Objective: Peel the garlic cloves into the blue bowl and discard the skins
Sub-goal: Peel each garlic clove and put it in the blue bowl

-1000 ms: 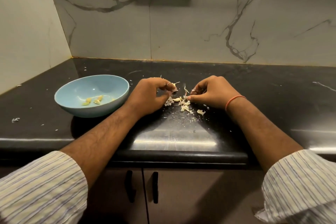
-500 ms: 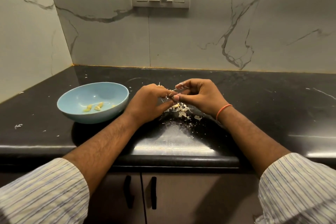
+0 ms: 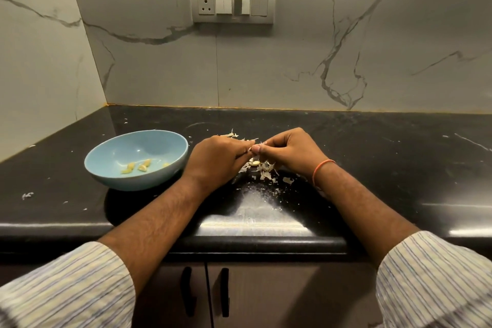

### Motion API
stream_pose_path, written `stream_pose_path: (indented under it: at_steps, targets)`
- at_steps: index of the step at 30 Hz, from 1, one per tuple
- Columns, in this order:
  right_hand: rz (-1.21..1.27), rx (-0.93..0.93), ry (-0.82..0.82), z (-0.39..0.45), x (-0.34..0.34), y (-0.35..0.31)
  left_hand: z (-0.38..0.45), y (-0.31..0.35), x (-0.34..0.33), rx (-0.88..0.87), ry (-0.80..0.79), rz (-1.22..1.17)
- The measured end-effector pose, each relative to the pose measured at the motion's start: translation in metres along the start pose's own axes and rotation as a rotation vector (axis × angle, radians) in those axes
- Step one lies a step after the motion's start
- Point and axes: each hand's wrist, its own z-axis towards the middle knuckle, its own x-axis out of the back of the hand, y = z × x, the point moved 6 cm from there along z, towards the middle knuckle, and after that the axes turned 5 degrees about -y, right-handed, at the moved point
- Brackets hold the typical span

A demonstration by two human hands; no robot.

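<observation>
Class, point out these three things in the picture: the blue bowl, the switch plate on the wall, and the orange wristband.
blue bowl (image 3: 170,141): head view, far rim.
switch plate (image 3: 231,5): head view, middle.
orange wristband (image 3: 320,168): head view, top of band.

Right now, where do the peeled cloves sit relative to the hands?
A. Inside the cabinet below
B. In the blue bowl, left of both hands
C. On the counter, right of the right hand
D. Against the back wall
B: the yellowish peeled cloves lie inside the blue bowl, left of the left hand and right hand.
</observation>
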Motion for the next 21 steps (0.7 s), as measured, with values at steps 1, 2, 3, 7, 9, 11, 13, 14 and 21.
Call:
stream_pose_path:
  at_steps: [1, 2, 3, 7, 9, 11, 13, 14, 21]
  targets:
    - [-0.001, -0.001, -0.006, 0.001, -0.001, 0.0, 0.0, 0.0, 0.0, -0.004, 0.002, 0.004]
    - [0.0, 0.003, -0.01, 0.001, -0.002, -0.001, 0.0, 0.001, 0.0, -0.006, -0.007, 0.007]
    - [-0.012, 0.013, -0.009, 0.002, -0.002, -0.001, 0.0, 0.001, -0.002, -0.008, -0.022, 0.005]
    - [-0.283, 0.073, 0.016, 0.002, 0.006, -0.009, -0.001, 0.002, -0.002, 0.019, -0.052, -0.077]
    - [-0.503, 0.093, 0.03, 0.002, 0.019, -0.021, -0.002, 0.0, -0.002, 0.059, -0.044, -0.094]
    - [-0.636, 0.147, 0.098, 0.003, 0.043, -0.037, -0.002, -0.003, -0.003, 0.089, -0.032, -0.111]
    - [-0.692, 0.205, 0.145, 0.003, 0.056, -0.04, -0.001, -0.005, -0.004, 0.103, -0.041, -0.126]
    - [-0.776, 0.208, 0.095, 0.003, 0.051, -0.036, -0.001, -0.006, -0.005, 0.105, -0.047, -0.129]
    - [-0.988, 0.165, -0.004, 0.005, 0.05, -0.031, -0.001, -0.004, -0.002, 0.077, -0.019, -0.146]
